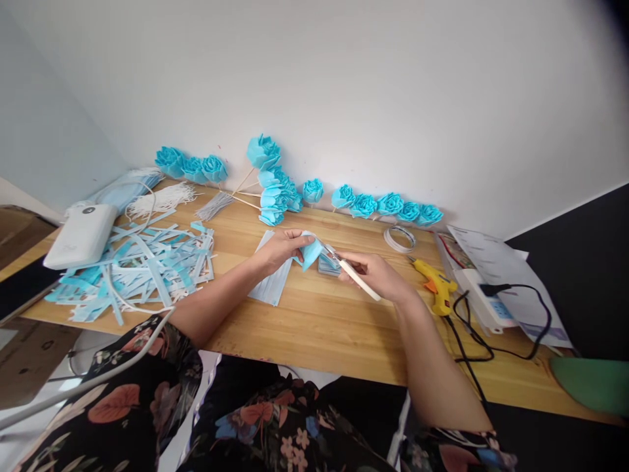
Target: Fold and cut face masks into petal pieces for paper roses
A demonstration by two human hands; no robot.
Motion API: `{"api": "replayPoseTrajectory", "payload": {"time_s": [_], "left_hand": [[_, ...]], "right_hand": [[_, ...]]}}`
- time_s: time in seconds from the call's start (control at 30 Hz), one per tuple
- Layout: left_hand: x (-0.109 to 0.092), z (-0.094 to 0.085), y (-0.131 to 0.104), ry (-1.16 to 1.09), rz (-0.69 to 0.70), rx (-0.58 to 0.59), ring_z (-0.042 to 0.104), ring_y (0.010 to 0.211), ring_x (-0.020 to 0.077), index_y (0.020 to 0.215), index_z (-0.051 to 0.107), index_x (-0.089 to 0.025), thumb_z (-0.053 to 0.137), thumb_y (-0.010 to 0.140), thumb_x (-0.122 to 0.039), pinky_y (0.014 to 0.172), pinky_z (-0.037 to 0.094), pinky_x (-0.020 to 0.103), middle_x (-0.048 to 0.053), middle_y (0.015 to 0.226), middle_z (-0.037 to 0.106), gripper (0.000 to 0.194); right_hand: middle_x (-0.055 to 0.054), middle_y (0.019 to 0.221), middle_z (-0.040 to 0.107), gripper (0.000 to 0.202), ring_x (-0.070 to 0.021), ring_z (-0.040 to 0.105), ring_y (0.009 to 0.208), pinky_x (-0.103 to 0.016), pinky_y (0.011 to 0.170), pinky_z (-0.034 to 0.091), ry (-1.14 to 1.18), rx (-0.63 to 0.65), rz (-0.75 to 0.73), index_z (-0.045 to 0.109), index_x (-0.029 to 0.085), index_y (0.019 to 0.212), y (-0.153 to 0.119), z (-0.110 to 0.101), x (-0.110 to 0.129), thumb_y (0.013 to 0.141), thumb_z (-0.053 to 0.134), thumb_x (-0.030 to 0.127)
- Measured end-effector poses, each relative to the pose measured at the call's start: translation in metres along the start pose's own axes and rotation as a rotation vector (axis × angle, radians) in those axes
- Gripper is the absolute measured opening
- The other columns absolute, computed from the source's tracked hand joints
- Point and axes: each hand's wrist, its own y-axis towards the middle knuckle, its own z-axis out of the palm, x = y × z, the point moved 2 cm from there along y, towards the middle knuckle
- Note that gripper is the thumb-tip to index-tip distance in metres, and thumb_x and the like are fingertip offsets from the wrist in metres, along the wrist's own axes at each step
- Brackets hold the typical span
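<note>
Between thumb and fingers, my left hand (287, 249) pinches a folded piece of blue mask fabric (309, 254). My right hand (369, 270) grips scissors (358, 278) with white handles, and their blades meet the fabric's right edge. Under the scissors lies a small stack of cut blue pieces (328, 265), partly covered. A flat pleated face mask (273, 284) rests on the table below my left hand and wrist, which hide part of it.
Blue fabric roses (364, 206) line the wall. Left are cut strips (142, 262), a white power bank (83, 235) and white ear loops (164, 198). Right are a tape roll (400, 239), a yellow glue gun (436, 285) with a black cord, and a power strip (486, 301).
</note>
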Motion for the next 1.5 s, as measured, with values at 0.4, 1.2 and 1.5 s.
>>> {"api": "replayPoseTrajectory", "payload": {"time_s": [0.4,1.2,1.5], "left_hand": [[-0.0001,-0.0021,-0.0001,-0.043,-0.003,-0.005,0.056,0.058,0.0108,0.074,0.068,-0.01,0.078,0.071,-0.042,0.055,0.046,0.023,0.004,0.067,0.064,0.034],[-0.0006,0.003,-0.0025,0.027,-0.029,0.024,0.054,0.056,0.0106,0.071,0.069,-0.01,0.077,0.07,-0.044,0.053,0.043,0.024,0.004,0.065,0.064,0.035],[-0.0004,0.003,-0.0031,-0.021,-0.024,0.044,0.055,0.057,0.0112,0.071,0.068,-0.011,0.074,0.073,-0.04,0.053,0.043,0.024,0.005,0.065,0.064,0.03]], "right_hand": [[-0.004,0.099,0.073,0.053,-0.0205,0.064,0.082,-0.032,0.073,0.052,-0.024,0.011,-0.024,0.066,0.025,0.128,0.001,-0.0005,-0.0014,0.078,0.072,0.042],[0.002,0.068,0.052,0.054,-0.0117,0.041,0.06,-0.025,0.056,0.035,0.102,0.043,0.0,0.065,0.021,0.128,0.003,0.0082,0.001,0.08,0.068,0.045],[0.001,0.072,0.056,0.053,-0.0105,0.041,0.06,-0.024,0.053,0.032,0.074,0.016,0.015,0.067,0.023,0.125,0.0034,0.0071,0.0002,0.078,0.071,0.045]]}}
